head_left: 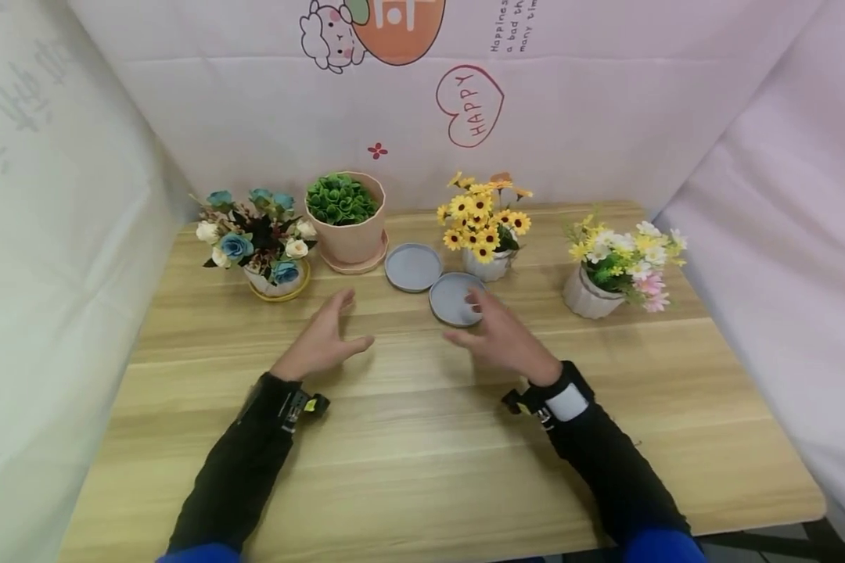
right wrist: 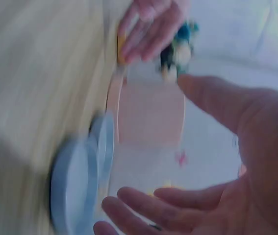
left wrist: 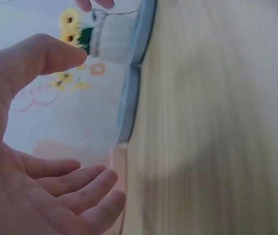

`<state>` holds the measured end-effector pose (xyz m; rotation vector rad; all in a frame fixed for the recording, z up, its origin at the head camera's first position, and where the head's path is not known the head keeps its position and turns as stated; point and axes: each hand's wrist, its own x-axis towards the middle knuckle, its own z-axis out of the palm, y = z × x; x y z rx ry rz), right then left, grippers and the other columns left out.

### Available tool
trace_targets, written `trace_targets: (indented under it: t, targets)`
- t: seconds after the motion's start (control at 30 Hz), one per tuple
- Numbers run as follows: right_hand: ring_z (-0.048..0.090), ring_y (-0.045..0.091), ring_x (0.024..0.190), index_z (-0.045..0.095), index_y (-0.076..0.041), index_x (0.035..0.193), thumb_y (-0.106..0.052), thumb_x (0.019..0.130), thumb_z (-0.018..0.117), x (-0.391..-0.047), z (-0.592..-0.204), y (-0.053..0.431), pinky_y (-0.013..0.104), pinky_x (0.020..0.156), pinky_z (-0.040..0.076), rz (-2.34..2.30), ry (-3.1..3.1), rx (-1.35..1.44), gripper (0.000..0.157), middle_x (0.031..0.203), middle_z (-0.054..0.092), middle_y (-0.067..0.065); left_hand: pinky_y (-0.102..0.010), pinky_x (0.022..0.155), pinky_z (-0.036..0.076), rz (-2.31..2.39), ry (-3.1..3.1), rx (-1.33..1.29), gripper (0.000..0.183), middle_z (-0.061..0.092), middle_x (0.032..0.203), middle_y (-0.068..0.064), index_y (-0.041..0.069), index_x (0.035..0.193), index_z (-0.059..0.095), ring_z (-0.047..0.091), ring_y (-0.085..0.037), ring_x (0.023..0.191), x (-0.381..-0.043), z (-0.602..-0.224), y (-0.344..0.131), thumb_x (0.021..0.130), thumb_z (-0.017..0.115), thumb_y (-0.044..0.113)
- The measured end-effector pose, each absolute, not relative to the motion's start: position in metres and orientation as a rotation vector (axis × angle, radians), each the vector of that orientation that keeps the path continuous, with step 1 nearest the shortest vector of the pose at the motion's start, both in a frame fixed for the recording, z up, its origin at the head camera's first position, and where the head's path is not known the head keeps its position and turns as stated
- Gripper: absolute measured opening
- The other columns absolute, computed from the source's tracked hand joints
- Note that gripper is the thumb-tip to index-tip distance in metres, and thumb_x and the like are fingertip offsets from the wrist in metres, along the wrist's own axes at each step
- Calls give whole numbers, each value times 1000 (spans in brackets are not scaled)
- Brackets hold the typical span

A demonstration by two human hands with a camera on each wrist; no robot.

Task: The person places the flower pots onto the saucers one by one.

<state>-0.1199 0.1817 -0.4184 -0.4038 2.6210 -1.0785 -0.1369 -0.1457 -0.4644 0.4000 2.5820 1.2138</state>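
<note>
Both hands hover over the table with thumbs spread from the fingers, and neither holds anything. My left hand is in front of the pink pot of green succulents, which stands on a pink saucer. My right hand is beside the nearer grey saucer and hides part of its right edge. A second grey saucer lies just behind, seemingly touching it. Behind the right hand stands a white pot of yellow daisies. In the right wrist view, that hand's fingers are relaxed near the saucers.
At the left is a pot of blue and white roses on a yellow-rimmed saucer. A ribbed white pot of mixed white, yellow and pink flowers stands at the right. White printed cloth walls the wooden table at back and sides.
</note>
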Motion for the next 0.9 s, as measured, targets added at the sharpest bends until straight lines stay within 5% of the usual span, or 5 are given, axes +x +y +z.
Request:
trace_targets:
  t: [0.2, 0.47, 0.63, 0.9]
  targets:
    - [47, 50, 143, 8, 2, 167, -47, 98, 74, -150, -418, 229, 63, 115, 48, -1091, 2665, -42, 108, 158, 41, 34, -55, 131, 29, 1201, 2540, 366, 99, 30, 171, -24, 2, 167, 18, 31, -39, 159, -171, -472, -115, 95, 77, 34]
    - [19, 50, 160, -15, -10, 169, -55, 88, 82, -203, -443, 247, 68, 128, 26, -1174, 2680, 39, 134, 175, 5, 29, -55, 133, 25, 1284, 2540, 373, 110, 14, 176, -21, 6, 170, 9, 18, -38, 164, -198, -485, -88, 91, 81, 33]
    - [19, 41, 163, -6, -15, 170, -53, 85, 86, -227, -459, 243, 61, 132, 24, -1357, 2647, 20, 131, 176, 11, 21, -56, 134, 20, 1372, 2561, 475, 119, -3, 179, -16, 6, 170, -1, 5, -35, 167, -210, -494, -81, 88, 83, 24]
    - [39, 32, 155, 26, -26, 162, -34, 86, 89, -251, -472, 238, 53, 128, 36, -1647, 2619, -31, 99, 166, 40, 10, -53, 135, 20, 1336, 2550, 474, 120, -3, 177, -25, -2, 168, -3, 2, -36, 166, -221, -490, -68, 86, 81, 23]
